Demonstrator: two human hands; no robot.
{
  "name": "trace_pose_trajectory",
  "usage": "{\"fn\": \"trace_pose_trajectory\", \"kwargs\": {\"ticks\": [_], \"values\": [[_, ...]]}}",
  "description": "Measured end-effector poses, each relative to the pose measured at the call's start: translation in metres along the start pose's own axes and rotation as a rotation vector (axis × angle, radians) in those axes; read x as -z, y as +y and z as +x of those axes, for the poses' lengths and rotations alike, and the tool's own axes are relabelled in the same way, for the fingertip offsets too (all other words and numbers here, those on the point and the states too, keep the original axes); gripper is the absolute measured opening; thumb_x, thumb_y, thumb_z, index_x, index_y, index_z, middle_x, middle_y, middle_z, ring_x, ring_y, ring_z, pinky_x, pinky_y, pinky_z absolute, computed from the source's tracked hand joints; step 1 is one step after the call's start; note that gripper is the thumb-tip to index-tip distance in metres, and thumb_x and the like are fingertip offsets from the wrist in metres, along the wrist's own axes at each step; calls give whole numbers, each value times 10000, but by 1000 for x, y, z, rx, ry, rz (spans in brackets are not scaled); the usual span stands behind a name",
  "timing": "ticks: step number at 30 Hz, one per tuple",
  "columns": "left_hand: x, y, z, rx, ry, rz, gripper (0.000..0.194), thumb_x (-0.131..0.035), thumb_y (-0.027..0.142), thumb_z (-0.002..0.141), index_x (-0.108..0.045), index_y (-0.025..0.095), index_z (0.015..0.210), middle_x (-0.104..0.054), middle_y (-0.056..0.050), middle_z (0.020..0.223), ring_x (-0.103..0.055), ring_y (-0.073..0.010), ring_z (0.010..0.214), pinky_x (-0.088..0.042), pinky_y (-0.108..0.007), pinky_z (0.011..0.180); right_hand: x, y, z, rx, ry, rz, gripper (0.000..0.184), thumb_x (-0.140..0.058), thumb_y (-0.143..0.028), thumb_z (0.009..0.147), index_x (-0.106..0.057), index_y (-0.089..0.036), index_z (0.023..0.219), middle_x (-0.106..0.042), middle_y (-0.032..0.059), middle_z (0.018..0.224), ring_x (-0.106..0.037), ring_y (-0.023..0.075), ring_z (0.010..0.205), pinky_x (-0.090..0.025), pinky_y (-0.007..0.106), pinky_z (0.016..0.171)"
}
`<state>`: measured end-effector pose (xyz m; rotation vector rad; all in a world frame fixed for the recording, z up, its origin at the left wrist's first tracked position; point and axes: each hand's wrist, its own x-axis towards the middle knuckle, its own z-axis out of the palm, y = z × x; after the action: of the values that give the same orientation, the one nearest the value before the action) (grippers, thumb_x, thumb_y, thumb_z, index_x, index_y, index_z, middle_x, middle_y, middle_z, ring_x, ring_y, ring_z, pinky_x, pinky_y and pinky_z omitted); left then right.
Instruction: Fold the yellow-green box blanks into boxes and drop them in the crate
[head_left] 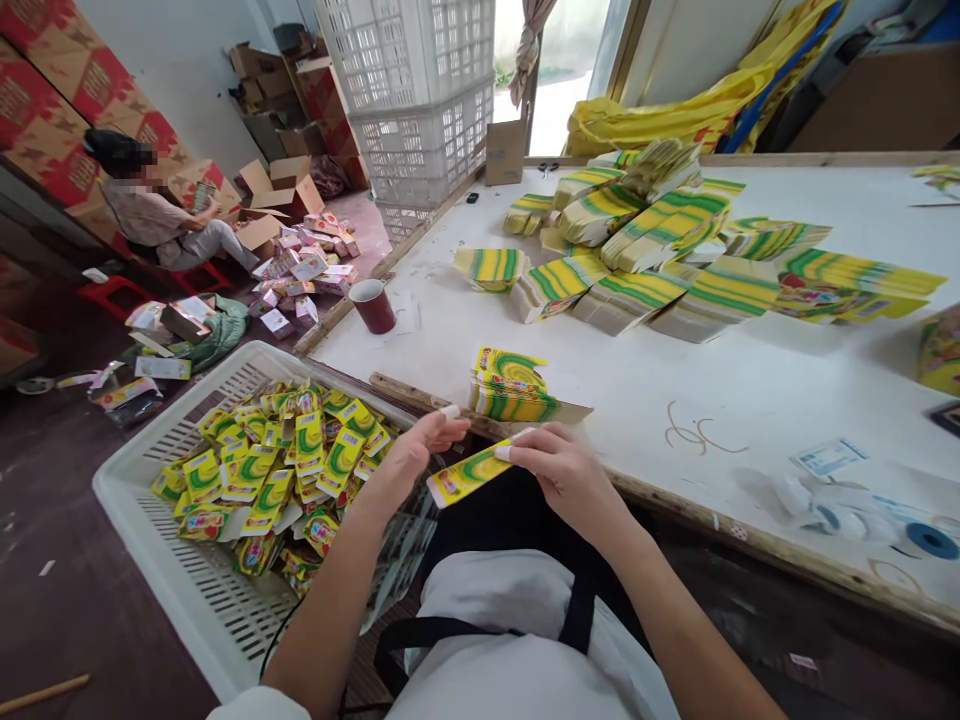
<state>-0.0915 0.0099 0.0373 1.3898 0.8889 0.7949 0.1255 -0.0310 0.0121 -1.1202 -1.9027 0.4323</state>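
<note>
In my right hand [566, 465] is a long yellow-and-green printed carton [466, 474], gripped near its right end and tilted down to the left. White wraps cover some of my fingertips. My left hand [424, 445] is beside the carton's left part, fingers stretched out and apart from the thumb, holding nothing. Just beyond my hands, at the table's front edge, stands a small stack of flat yellow-green cartons [508, 385]. Below and left of my left hand, a white plastic crate [142, 500] holds a heap of folded cartons [270, 465] of the same print.
On the white table [622, 390] lie bundled flat cartons [667, 225], a maroon mug [373, 306], rubber bands [701, 432] and tape rolls [930, 540]. A co-worker [161, 205] sits at the far left near pink boxes [307, 262]. Tall white crates [420, 110] stand behind.
</note>
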Motion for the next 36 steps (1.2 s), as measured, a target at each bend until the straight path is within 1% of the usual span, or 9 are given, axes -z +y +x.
{"fn": "trace_pose_trajectory", "kwargs": {"ticks": [3, 5, 10, 14, 20, 25, 30, 33, 36], "values": [[-8, 2, -5, 113, -186, 349, 700, -788, 546, 592, -612, 222, 1189, -694, -67, 1069, -638, -265, 971, -505, -382, 847, 0, -8, 2, 115, -33, -39, 344, -425, -125, 928, -720, -289, 992, -724, 64, 926, -601, 206, 826, -536, 380, 753], [-22, -2, -6, 148, -219, 446, 598, -794, 400, 627, -604, 214, 1163, -683, -28, 965, -632, -223, 860, -514, -331, 743, -7, -13, 1, 101, 89, -56, 333, -422, -143, 937, -710, -291, 1009, -711, 67, 959, -628, 199, 863, -551, 366, 759], [-45, -12, 1, 80, 46, 317, 516, -768, 279, 633, -527, 198, 1081, -633, -10, 953, -596, -187, 871, -488, -298, 778, -35, -24, -13, 1, 434, -93, 363, -436, -96, 920, -623, -318, 1138, -689, 65, 1027, -675, 188, 957, -583, 340, 811], [-42, -17, 3, 59, 211, 299, 565, -742, 265, 623, -440, 205, 1097, -610, 5, 914, -598, -166, 798, -480, -272, 710, -52, -34, -29, 16, 309, 111, 442, -414, -79, 907, -489, -284, 1291, -600, 103, 1290, -574, 229, 1205, -536, 418, 946], [-39, -23, 0, -62, 244, 704, 691, -802, 330, 604, -431, 196, 1171, -601, -88, 1085, -601, -281, 998, -484, -421, 860, -32, -24, -12, -426, 487, 556, 184, -617, -310, 846, -543, -239, 998, -667, 24, 886, -663, 167, 708, -560, 327, 690], [-50, -23, -6, -190, 107, 781, 764, -785, 411, 648, -373, 190, 1253, -594, -127, 1143, -604, -311, 1036, -500, -450, 874, -14, -5, 5, -791, 228, 967, 288, -650, -442, 775, -613, -194, 914, -713, 46, 780, -673, 221, 683, -547, 336, 604], [-56, -21, -11, -265, 64, 700, 759, -736, 348, 723, -292, 226, 1327, -576, -110, 1242, -619, -269, 1079, -516, -383, 892, -29, -1, -9, -1062, -37, 1432, 224, -651, -407, 777, -668, -190, 829, -721, 39, 712, -663, 183, 606, -531, 276, 521], [-56, -21, -10, -290, 69, 670, 798, -750, 315, 705, -282, 233, 1347, -558, -106, 1280, -609, -256, 1106, -515, -369, 911, -33, -6, -13, -1065, -17, 1578, 272, -735, -442, 722, -695, -200, 840, -738, 32, 776, -676, 168, 687, -537, 244, 600], [-54, -20, -7, -249, 146, 621, 800, -761, 305, 689, -293, 230, 1333, -558, -104, 1288, -597, -255, 1132, -508, -374, 931, -27, -11, -15, -877, 54, 1596, 533, -754, -637, 611, -699, -243, 965, -732, 47, 1007, -667, 211, 896, -540, 282, 741]]}}
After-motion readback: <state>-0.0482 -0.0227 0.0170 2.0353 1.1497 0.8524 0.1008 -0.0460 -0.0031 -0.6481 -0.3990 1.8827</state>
